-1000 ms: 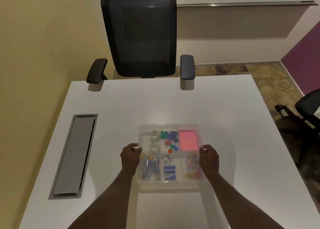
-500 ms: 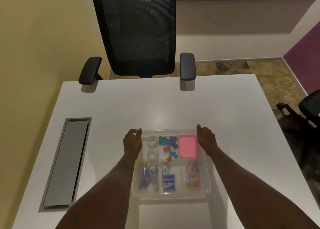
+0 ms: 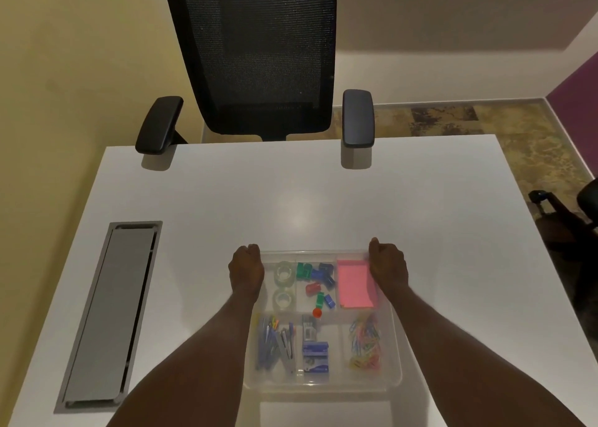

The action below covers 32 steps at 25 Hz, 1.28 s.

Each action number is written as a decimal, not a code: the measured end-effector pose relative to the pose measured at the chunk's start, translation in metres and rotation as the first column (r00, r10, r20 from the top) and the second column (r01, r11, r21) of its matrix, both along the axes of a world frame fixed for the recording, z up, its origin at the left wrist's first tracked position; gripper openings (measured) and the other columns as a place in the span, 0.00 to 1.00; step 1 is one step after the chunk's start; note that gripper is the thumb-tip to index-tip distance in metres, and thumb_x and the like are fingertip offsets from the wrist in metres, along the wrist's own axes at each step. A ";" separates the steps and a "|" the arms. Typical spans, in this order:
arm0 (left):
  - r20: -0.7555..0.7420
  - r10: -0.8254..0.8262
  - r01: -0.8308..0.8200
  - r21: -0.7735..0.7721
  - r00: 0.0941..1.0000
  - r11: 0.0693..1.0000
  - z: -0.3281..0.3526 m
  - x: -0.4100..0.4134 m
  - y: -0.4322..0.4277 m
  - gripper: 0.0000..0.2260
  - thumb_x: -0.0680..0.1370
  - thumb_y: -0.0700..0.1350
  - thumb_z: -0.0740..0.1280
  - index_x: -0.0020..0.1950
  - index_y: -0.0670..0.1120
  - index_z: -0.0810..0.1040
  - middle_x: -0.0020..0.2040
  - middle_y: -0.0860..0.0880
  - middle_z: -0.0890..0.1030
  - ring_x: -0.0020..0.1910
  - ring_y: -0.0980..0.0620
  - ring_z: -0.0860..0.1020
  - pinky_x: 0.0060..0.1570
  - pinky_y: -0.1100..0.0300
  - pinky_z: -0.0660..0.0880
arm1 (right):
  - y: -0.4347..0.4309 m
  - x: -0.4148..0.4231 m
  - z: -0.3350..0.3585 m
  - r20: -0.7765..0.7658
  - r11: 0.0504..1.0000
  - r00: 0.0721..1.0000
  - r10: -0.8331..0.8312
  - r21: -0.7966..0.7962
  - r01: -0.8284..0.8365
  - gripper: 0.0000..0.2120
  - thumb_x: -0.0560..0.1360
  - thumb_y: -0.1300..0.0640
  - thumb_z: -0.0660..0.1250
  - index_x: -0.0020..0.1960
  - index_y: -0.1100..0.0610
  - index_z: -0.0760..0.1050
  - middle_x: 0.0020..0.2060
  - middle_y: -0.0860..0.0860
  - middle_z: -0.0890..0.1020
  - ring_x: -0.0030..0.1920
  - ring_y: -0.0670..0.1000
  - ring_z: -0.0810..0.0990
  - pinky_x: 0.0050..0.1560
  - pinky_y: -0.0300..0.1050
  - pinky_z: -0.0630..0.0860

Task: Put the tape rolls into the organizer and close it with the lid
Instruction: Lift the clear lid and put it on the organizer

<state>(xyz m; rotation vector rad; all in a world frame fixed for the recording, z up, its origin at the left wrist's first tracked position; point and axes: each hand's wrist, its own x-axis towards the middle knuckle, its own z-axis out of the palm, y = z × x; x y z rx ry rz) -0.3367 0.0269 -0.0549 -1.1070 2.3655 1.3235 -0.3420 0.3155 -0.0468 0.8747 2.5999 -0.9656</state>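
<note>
Rolls: two clear tape rolls [image 3: 284,286] are seen in the organizer's far-left compartment, one behind the other.
Organizer: a clear divided box [image 3: 323,383] is set on the near middle of the table [image 3: 291,200]; clips, pink notes [image 3: 355,285] and staples fill the other compartments.
Lid: a clear lid [image 3: 315,252] appears to be laid over the box; its seating cannot be told for sure.
Left hand [image 3: 246,268]: fingers are curled together, pressed on the far-left corner.
Right hand [image 3: 387,263]: fingers are curled likewise on the far-right corner.
Handling: the plastic is judged light, stiff, slippery and slightly brittle; it is best held at the rim and pressed at the corners, evenly.
Beyond: a grey cable tray [image 3: 110,313] is set at left, a chair [image 3: 259,54] at the far edge.
</note>
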 end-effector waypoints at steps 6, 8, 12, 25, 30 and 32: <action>-0.100 -0.002 -0.007 -0.084 0.995 0.996 -0.011 0.004 0.004 0.18 0.85 0.48 0.57 0.35 0.45 0.68 0.34 0.48 0.73 0.37 0.44 0.72 0.39 0.53 0.67 | -0.005 0.005 -0.013 -0.121 0.994 0.992 -0.028 0.097 0.040 0.28 0.85 0.47 0.53 0.40 0.63 0.81 0.38 0.59 0.84 0.42 0.61 0.83 0.43 0.45 0.72; -0.126 -0.002 -0.016 -0.148 0.992 0.989 -0.012 0.005 0.004 0.22 0.86 0.51 0.56 0.34 0.45 0.65 0.32 0.48 0.71 0.34 0.46 0.69 0.38 0.53 0.65 | -0.006 0.008 -0.013 -0.172 0.990 0.985 -0.021 0.135 0.045 0.27 0.85 0.48 0.54 0.38 0.63 0.80 0.36 0.58 0.83 0.39 0.60 0.81 0.41 0.44 0.70; -0.109 -0.019 -0.003 -0.195 0.994 0.981 -0.007 0.008 0.007 0.26 0.88 0.57 0.52 0.36 0.44 0.71 0.37 0.45 0.78 0.40 0.41 0.78 0.43 0.54 0.70 | -0.008 0.010 -0.007 -0.198 0.988 0.980 -0.013 0.149 0.043 0.27 0.86 0.46 0.52 0.40 0.61 0.79 0.33 0.51 0.76 0.36 0.55 0.75 0.41 0.43 0.67; 0.004 -0.101 0.099 -0.258 0.995 0.961 0.009 0.089 0.005 0.27 0.88 0.57 0.48 0.55 0.39 0.79 0.55 0.38 0.83 0.56 0.33 0.81 0.57 0.45 0.76 | -0.011 0.088 0.007 -0.087 0.977 0.994 0.070 0.205 -0.051 0.22 0.86 0.46 0.51 0.46 0.60 0.75 0.45 0.58 0.82 0.44 0.60 0.79 0.43 0.46 0.68; -0.048 -0.108 0.091 -0.278 0.993 0.956 0.006 0.133 0.009 0.26 0.89 0.56 0.49 0.54 0.38 0.78 0.53 0.37 0.83 0.55 0.33 0.81 0.54 0.45 0.75 | -0.009 0.133 0.006 -0.101 0.971 0.991 0.083 0.233 -0.057 0.22 0.86 0.46 0.51 0.46 0.59 0.73 0.44 0.58 0.82 0.45 0.62 0.81 0.42 0.46 0.68; -0.049 -0.108 0.090 -0.286 0.993 0.954 0.005 0.146 0.010 0.26 0.89 0.56 0.49 0.55 0.38 0.78 0.54 0.36 0.83 0.55 0.32 0.81 0.54 0.44 0.75 | -0.009 0.146 0.005 -0.101 0.969 0.992 0.073 0.241 -0.047 0.22 0.86 0.46 0.51 0.45 0.59 0.73 0.44 0.58 0.82 0.43 0.61 0.80 0.42 0.46 0.67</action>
